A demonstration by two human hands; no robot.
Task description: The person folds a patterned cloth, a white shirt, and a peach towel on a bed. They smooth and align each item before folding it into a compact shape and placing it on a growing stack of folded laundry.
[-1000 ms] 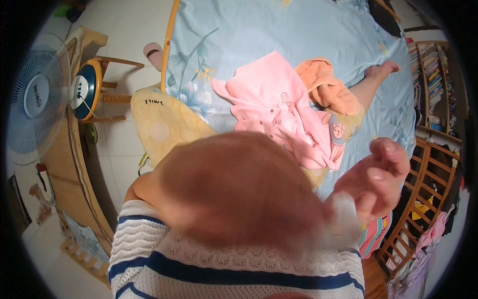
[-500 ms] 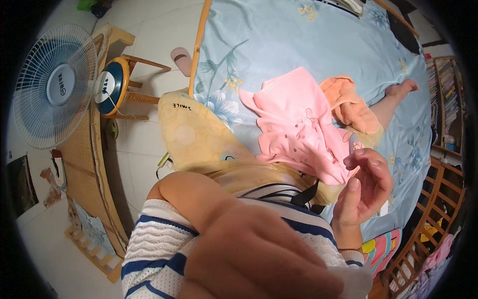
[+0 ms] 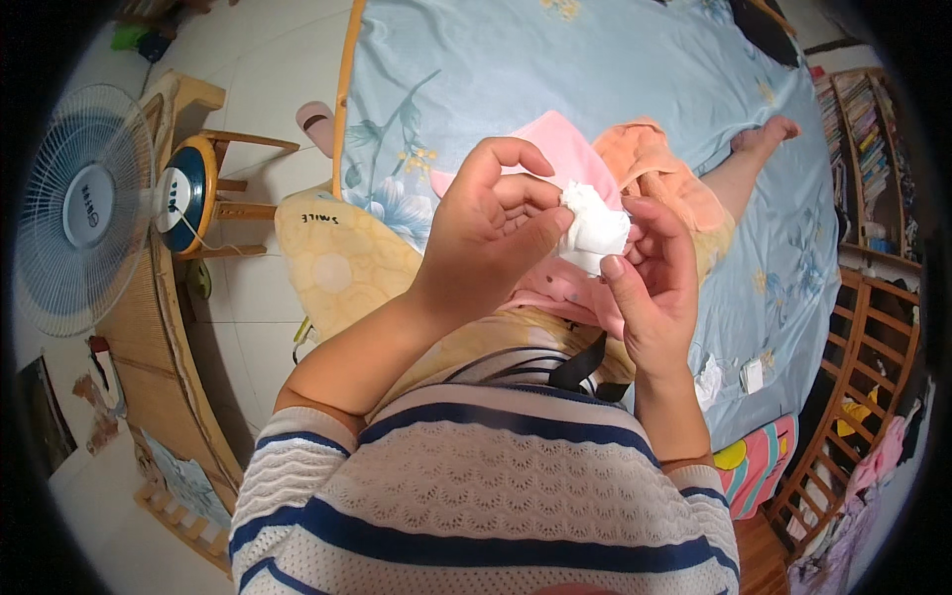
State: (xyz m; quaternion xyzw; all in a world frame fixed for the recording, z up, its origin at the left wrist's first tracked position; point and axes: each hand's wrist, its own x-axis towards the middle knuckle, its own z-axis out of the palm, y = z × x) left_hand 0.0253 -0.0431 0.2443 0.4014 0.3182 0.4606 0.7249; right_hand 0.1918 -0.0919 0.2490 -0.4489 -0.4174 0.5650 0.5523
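Note:
A crumpled white tissue (image 3: 598, 230) is held up in front of my chest between both hands. My left hand (image 3: 491, 233) pinches its left side with thumb and fingers, the index finger curled above. At the tissue's right edge, my right hand (image 3: 656, 283) grips it with thumb and curled fingers. Behind and below them, a pink garment (image 3: 550, 134) lies across my lap, partly hidden by the hands. An orange cloth (image 3: 664, 174) rests just beyond my right hand, against my leg.
I sit on a bed with a blue flowered sheet (image 3: 476, 59). White crumpled tissue (image 3: 707, 382) and a small white packet (image 3: 752, 375) lie at right. A fan (image 3: 89, 203) and a round stool (image 3: 188, 198) stand left. A bookshelf (image 3: 863, 149) and wooden rack (image 3: 853, 372) are at right.
My left hand has moved from close to the camera out over my lap. Both hands now meet at the white tissue, and the view has shifted.

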